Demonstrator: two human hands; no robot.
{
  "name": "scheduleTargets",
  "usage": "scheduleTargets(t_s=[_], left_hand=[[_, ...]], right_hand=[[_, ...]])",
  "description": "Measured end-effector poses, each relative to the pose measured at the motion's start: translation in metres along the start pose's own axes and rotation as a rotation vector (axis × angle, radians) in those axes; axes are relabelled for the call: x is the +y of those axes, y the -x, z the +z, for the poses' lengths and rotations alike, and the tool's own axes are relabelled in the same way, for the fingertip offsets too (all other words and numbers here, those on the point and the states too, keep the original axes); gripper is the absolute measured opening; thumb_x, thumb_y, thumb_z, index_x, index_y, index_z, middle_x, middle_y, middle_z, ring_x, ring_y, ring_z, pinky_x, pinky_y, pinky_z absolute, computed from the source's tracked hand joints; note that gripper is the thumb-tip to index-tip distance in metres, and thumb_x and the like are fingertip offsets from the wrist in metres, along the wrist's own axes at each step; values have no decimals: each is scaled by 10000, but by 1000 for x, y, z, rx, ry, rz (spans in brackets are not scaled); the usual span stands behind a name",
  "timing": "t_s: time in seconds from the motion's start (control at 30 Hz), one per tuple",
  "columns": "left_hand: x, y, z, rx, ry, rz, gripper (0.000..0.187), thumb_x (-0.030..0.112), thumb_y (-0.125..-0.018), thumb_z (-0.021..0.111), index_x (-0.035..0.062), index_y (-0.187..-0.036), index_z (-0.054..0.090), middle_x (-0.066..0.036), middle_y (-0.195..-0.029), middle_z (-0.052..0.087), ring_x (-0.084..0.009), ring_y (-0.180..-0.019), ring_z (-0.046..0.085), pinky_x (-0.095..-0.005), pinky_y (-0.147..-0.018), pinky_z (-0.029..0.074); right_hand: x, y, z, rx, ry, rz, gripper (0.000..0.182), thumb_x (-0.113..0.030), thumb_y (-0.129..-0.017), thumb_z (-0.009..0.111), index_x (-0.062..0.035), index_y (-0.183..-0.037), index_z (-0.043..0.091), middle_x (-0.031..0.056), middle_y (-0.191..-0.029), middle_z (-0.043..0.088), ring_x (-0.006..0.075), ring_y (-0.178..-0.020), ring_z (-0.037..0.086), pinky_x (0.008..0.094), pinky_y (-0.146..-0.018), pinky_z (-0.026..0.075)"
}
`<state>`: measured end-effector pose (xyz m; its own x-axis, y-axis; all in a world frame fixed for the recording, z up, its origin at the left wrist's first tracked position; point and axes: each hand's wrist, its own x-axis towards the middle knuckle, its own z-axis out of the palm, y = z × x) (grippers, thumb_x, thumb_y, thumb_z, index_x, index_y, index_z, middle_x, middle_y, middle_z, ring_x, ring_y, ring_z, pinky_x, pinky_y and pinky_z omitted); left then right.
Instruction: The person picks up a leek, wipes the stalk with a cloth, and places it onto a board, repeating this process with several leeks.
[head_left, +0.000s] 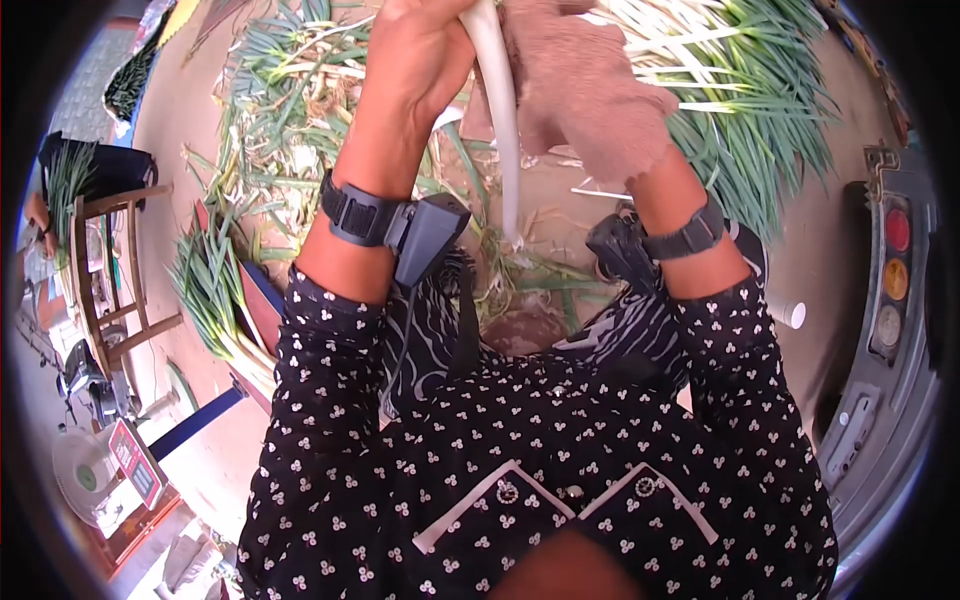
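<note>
At the top of the view my left hand [425, 55] is closed on a large spring onion [503, 125]. Its thick white stalk hangs down between my forearms, root end lowest, and its upper part runs out of the frame. Close beside the stalk is my right hand [590, 95], which seems to wear a brownish glove. Motion smears it and its fingertips are hidden, so its grip does not show. Black straps with devices circle both wrists. Below the hands, loose leaves and trimmings [550, 275] lie on the ground between my knees.
A big pile of spring onions [745, 95] lies at upper right, with leafy scraps [290, 150] at upper left. At left are a bundle [220, 300], a wooden frame [110, 270], a red-edged scale [137, 463] and another person's hand [38, 212]. Vehicle tail lights [893, 280] stand at right.
</note>
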<state>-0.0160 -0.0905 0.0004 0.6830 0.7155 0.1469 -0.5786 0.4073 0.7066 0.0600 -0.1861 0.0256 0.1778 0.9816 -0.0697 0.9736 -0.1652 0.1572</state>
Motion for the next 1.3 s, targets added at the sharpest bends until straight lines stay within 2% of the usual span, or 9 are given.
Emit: scheduleTargets(t_s=[0.17, 0.47, 0.67, 0.8, 0.93, 1.0, 1.07, 1.13, 1.3], left_hand=[[-3, -17, -35, 83, 29, -178, 223, 43, -908, 398, -63, -1105, 402, -165, -917, 521, -250, -782, 550, -344, -692, 499], [31, -69, -134, 143, 202, -108, 186, 91, -922, 345, -59, -1021, 390, -154, -800, 502, -263, -677, 500, -377, -622, 473], [68, -79, -180, 529, 87, -28, 187, 101, -904, 368, -58, -917, 465, -178, -814, 508, -291, -693, 515, -385, -639, 483], [43, -92, -230, 58, -77, -138, 220, 157, -905, 401, -28, -967, 501, -150, -861, 538, -245, -765, 537, -356, -674, 487], [19, 3, -36, 318, -851, 127, 226, 217, -910, 448, 18, -918, 555, -100, -928, 595, -188, -786, 550, -321, -713, 455], [37, 11, -30, -18, -1170, 138, 264, 54, -805, 584, 21, -1063, 538, -68, -990, 545, -179, -914, 539, -314, -768, 461], [33, 40, 3, -338, -1110, 240, 183, 5, -712, 636, 38, -891, 626, -34, -910, 553, -114, -740, 539, -246, -635, 449], [33, 61, 23, -635, -1319, 253, 304, -2, -679, 643, 72, -973, 621, -53, -936, 532, -149, -783, 525, -259, -672, 442], [34, 69, 39, -736, -1391, 141, 466, -42, -610, 607, 58, -1066, 600, -86, -1027, 498, -240, -958, 487, -334, -852, 398]], right_hand=[[-29, -16, 58, 388, -73, 132, 295, -192, -699, 593, 49, -870, 593, 139, -736, 594, 189, -573, 568, 330, -442, 415], [-32, 18, 62, 659, -448, -322, 269, -204, -637, 617, -28, -839, 604, 115, -749, 595, 219, -647, 572, 353, -562, 420], [-24, 35, 65, 714, -515, -579, 261, -212, -595, 633, -79, -819, 612, 98, -757, 595, 238, -697, 575, 368, -642, 424], [-18, 28, 63, 814, -538, -703, 261, -217, -567, 644, -113, -806, 617, 88, -763, 596, 251, -730, 577, 378, -695, 426], [0, 16, 40, 852, -441, -464, 235, -243, -567, 634, -150, -783, 638, 78, -765, 609, 262, -760, 586, 379, -732, 424], [6, 6, 27, 737, -432, -308, 197, -272, -586, 614, -153, -737, 657, 86, -736, 622, 266, -740, 595, 374, -711, 426], [13, -10, 29, 584, -545, -271, 180, -286, -582, 611, -136, -669, 659, 103, -683, 621, 273, -688, 598, 375, -674, 436], [19, -28, 47, 830, -456, -240, 183, -268, -589, 601, -92, -603, 647, 133, -611, 599, 282, -623, 592, 390, -603, 438], [29, -34, 37, 629, -234, -12, 185, -245, -594, 607, -62, -617, 623, 136, -606, 574, 296, -632, 573, 395, -594, 441]])
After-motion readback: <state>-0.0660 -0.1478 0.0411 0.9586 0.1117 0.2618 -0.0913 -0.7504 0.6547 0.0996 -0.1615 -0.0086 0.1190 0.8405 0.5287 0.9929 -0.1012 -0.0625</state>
